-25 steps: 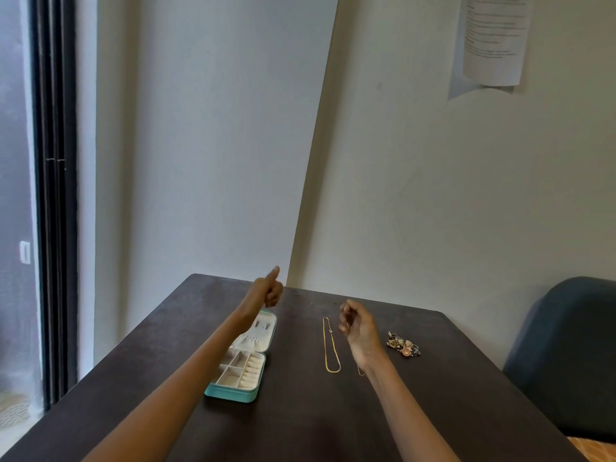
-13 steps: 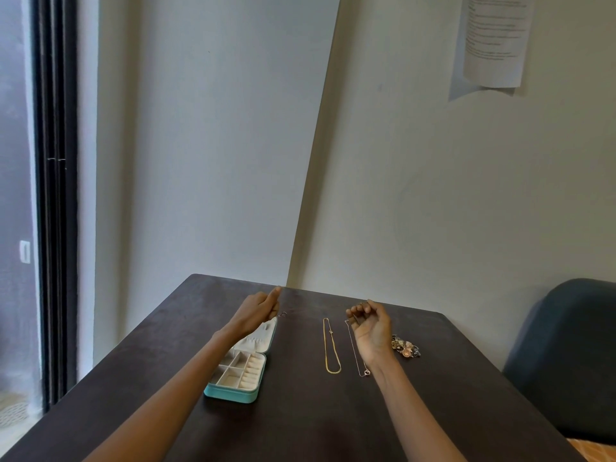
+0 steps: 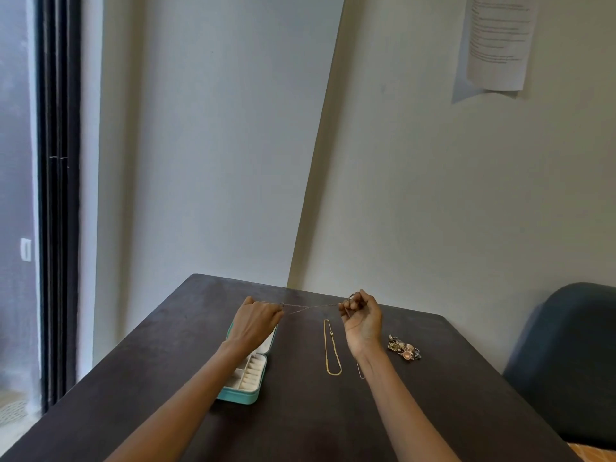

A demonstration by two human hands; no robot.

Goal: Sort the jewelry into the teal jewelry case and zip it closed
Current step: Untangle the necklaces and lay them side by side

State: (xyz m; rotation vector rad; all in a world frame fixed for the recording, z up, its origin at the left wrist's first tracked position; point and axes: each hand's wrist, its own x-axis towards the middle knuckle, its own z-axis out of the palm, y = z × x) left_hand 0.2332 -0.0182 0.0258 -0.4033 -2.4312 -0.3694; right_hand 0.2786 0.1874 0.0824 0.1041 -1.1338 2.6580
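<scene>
You are holding both hands up over the far part of the dark tabletop [image 3: 300,411], and a thin chain [image 3: 311,307] is stretching between them in the air. Your left hand [image 3: 255,320] is showing its back to the camera, with the fingers curled, and it is pinching one end of the chain near the fingertips. Your right hand [image 3: 361,316] is turning the palm toward you, its fingers are also curled, and it is pinching the other end of the chain. The chain is looking like two fine strands that are crossing near the middle. The teal jewelry case [image 3: 245,381] is lying open on the tabletop under your left forearm and wrist; its lid is standing up behind the hand, and the cream compartments are facing up. I cannot tell if anything is lying inside the compartments. A gold necklace [image 3: 332,348] is lying in a long narrow loop on the tabletop between your two arms, apart from the case. Just beside your right wrist, a small piece of another thin chain [image 3: 360,373] is showing on the tabletop. A small heap of mixed jewelry [image 3: 404,348] is lying to the right of your right hand.
</scene>
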